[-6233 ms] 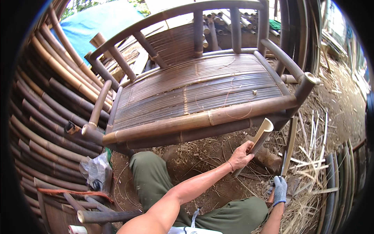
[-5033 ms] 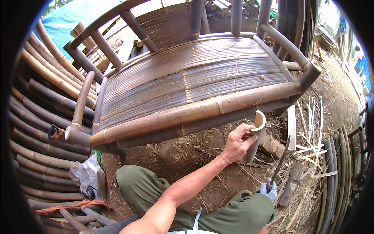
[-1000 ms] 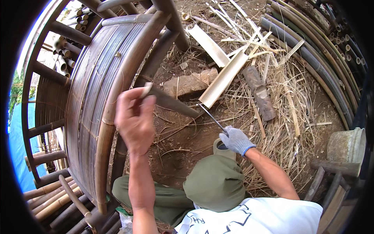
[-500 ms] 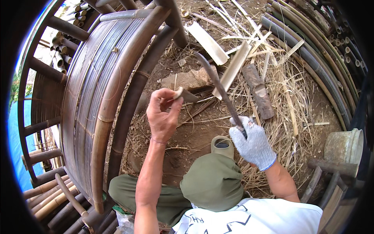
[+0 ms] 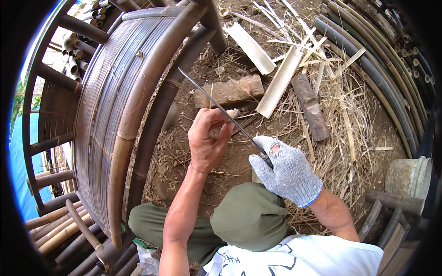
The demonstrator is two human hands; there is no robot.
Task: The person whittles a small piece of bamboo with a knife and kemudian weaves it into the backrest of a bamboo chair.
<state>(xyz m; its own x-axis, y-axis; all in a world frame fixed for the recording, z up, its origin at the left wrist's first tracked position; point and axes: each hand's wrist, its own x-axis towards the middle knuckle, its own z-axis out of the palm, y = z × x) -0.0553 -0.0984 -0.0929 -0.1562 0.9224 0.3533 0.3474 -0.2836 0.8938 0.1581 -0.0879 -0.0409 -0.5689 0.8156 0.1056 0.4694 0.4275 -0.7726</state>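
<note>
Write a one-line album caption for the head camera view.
Gloved right hand draws a long knife across a small bamboo piece held in the bare left hand, beside a bamboo bench.

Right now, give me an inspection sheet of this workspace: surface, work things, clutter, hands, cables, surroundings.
Surface: bare dirt ground, strewn with dry bamboo shavings.
Work things: long thin blade crossing a small bamboo piece.
Clutter: split bamboo slats, wooden block, short log, metal bucket.
Hands: bare left hand pinches the bamboo piece; gloved right hand grips the blade's handle end.
Cables: nothing seen.
Surroundings: bamboo bench on the left, stacked bamboo poles on the right, blue tarp behind the bench.
</note>
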